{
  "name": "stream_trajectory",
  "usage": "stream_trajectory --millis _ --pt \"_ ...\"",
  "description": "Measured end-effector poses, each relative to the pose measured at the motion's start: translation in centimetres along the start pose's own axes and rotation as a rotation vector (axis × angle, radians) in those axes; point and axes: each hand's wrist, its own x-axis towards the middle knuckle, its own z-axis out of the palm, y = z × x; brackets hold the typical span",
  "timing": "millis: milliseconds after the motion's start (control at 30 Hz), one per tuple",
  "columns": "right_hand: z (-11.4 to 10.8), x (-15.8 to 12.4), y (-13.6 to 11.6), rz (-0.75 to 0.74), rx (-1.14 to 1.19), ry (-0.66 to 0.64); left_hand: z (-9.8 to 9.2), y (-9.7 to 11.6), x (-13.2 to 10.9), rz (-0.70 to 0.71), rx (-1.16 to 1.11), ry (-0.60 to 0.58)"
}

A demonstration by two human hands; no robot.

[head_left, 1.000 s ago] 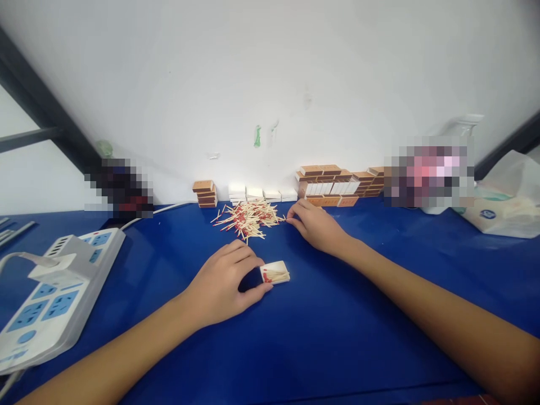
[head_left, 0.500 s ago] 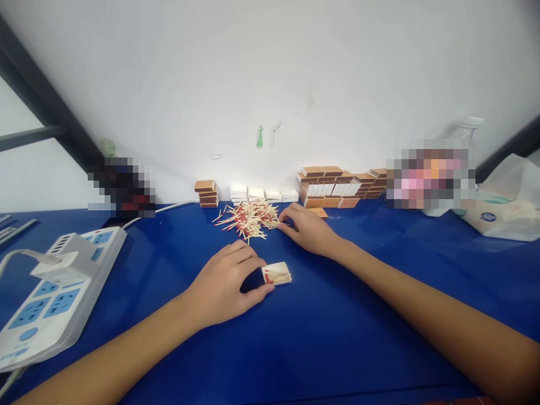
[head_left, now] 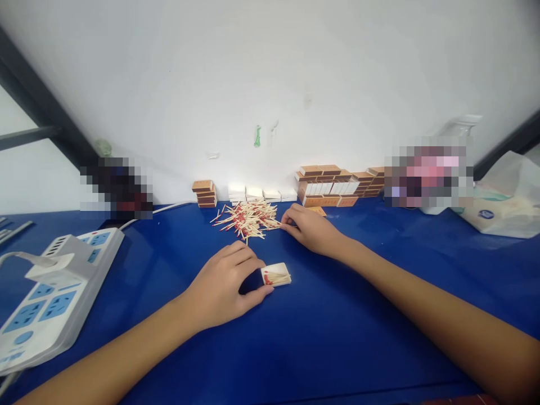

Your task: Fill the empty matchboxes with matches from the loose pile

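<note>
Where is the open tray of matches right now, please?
In the head view, the open tray of matches is on the blue table below centre, its left end held by the left hand, nearer the camera than the match pile.

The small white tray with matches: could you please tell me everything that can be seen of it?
The white tray is small, rectangular, shallow and open on top, and looks like thin card. Several matches lie inside, red heads toward its left end, with bare floor behind them. It rests on the blue table, on the near side of the match pile. The left hand's grip holds its left end.
</note>
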Motion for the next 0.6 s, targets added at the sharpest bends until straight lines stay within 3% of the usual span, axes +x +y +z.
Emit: stream_trajectory --millis 600 --pt "-2.0 -1.9 -0.1 0.016 0.04 -0.153 0.1 -0.4 0.0 -0.01 0.001 0.014"
